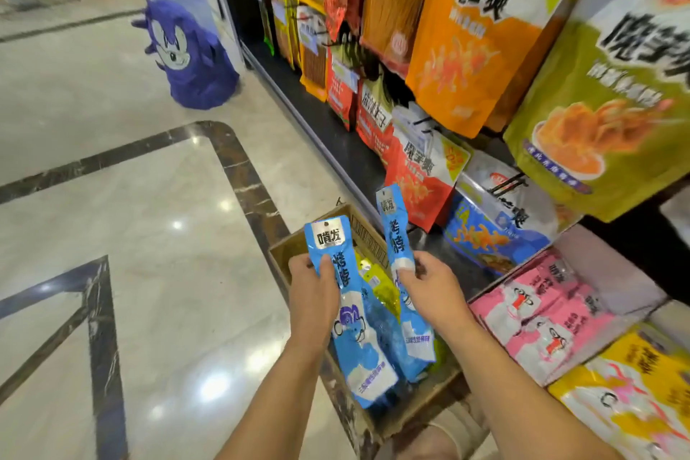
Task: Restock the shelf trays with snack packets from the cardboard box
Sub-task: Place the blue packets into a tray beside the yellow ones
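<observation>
The picking-out step is in hand: both hands are over the cardboard box [367, 235], each lifting stock clear. The left hand [311, 291] has its fingers wrapped round one blue packet [358, 355], thumb across the front. The right hand [435, 286] pinches a second blue packet [394, 231] upright. A third blue one may hang between them, though overlap makes that hard to tell.

One yellow-green packet [379, 282] shows in the box, which sits on the floor against the shelving.

Next, I judge, the packets must go right and up to a matching tray. The nearest tray [605, 261] holds pink packets [541, 310], roughly four, so blue ones likely belong elsewhere.
</observation>
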`<state>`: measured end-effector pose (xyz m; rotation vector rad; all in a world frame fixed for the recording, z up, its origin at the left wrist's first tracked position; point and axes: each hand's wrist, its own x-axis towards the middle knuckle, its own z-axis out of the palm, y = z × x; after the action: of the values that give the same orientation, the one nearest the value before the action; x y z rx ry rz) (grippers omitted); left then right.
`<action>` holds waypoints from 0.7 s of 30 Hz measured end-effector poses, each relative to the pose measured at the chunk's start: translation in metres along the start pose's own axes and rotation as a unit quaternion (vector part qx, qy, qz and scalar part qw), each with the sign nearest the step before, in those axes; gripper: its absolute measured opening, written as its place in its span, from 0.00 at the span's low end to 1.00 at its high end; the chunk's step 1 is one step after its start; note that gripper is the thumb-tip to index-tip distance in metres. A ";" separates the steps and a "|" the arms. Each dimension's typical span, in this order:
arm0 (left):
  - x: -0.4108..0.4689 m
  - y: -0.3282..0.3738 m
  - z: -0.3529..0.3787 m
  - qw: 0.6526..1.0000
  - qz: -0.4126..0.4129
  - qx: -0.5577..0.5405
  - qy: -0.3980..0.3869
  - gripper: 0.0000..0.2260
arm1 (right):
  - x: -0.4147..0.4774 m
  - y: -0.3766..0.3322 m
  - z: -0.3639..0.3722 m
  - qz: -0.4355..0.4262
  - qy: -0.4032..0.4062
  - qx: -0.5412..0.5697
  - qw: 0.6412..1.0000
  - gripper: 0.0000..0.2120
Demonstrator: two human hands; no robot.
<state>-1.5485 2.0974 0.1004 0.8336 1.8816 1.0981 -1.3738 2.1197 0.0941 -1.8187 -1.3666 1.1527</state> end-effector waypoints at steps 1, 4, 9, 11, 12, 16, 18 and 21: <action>0.000 0.005 -0.005 1.000 -0.007 -0.023 -0.012 0.16 | -0.006 -0.009 -0.005 0.004 0.001 0.022 1.000 0.05; -0.006 0.027 -0.018 0.994 -0.021 -0.084 -0.069 0.22 | -0.029 -0.033 -0.017 0.021 0.003 0.127 0.992 0.05; -0.034 0.082 -0.034 0.978 -0.060 -0.155 -0.125 0.13 | -0.083 -0.067 -0.041 0.005 -0.009 0.247 0.969 0.06; -0.045 0.102 -0.037 0.980 -0.047 -0.135 -0.140 0.11 | -0.105 -0.080 -0.056 -0.016 0.008 0.265 0.964 0.06; -0.050 0.112 -0.038 0.979 -0.027 -0.131 -0.152 0.11 | -0.116 -0.085 -0.064 -0.024 0.020 0.267 0.963 0.06; -0.087 0.154 -0.044 0.961 0.030 -0.111 -0.253 0.12 | -0.160 -0.097 -0.101 -0.049 0.062 0.294 0.953 0.07; -0.105 0.169 -0.043 0.944 0.065 -0.107 -0.306 0.21 | -0.182 -0.099 -0.120 -0.055 0.084 0.302 0.948 0.08; -0.135 0.186 -0.040 0.915 0.139 -0.104 -0.364 0.08 | -0.215 -0.099 -0.148 -0.065 0.122 0.318 0.938 0.09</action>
<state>-1.4919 2.0467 0.3213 1.2032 1.0303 0.9450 -1.3080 1.9517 0.3072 -1.3229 -0.8226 1.0892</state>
